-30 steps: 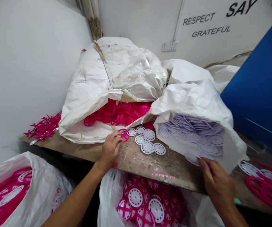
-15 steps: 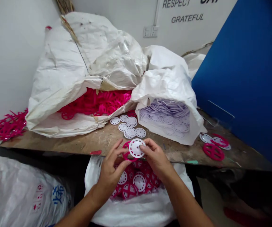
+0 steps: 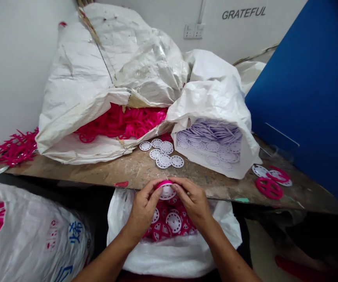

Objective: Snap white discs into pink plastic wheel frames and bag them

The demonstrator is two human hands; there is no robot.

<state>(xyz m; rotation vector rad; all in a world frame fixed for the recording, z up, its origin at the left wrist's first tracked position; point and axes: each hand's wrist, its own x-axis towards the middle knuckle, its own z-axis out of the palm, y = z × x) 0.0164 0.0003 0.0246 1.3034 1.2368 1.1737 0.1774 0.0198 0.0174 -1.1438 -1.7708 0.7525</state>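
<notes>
Between my two hands is a white slotted disc laid against a pink spoked ring, whose edge shows above the disc. My left hand pinches the pair at the left rim, thumb on the white face. On the opposite rim my right hand grips the same pair with thumb and fingers. Just beneath them, an open white sack holds many pink rings joined with white discs. Several loose white discs lie on the table beyond my hands.
A large sack spills open with pink rings; a smaller sack holds white discs. Pink scraps lie far left. Another sack stands lower left. A blue panel borders the right, near a pink ring.
The white disc, earlier in my right hand beside the pink ring in my left, now lies against the ring. Both hands have come together around the pair.
</notes>
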